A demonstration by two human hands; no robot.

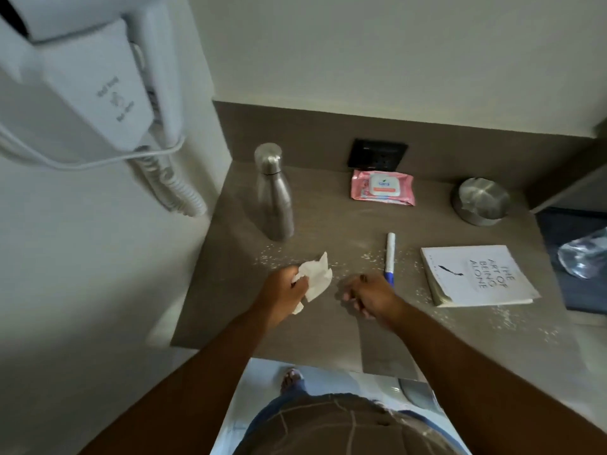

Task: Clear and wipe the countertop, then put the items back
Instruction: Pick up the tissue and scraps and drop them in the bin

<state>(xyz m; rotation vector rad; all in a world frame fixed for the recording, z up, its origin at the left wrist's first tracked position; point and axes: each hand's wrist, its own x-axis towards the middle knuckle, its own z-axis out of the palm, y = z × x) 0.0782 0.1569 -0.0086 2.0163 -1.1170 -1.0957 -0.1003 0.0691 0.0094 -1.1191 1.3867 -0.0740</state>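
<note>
Crumbs still dust the grey-brown stone countertop (322, 323), so with my left hand (285, 292) clamped on the soft, light crumpled white tissue (314, 279) and right hand (371, 295) loosely curled, empty, I'd lift the slippery steel bottle (274, 195), far left, by its waist.

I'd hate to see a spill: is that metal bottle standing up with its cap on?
Upright and capped. The steel bottle stands on its base on the countertop, its rounded cap seated on top. Whether it holds liquid cannot be told.
</note>
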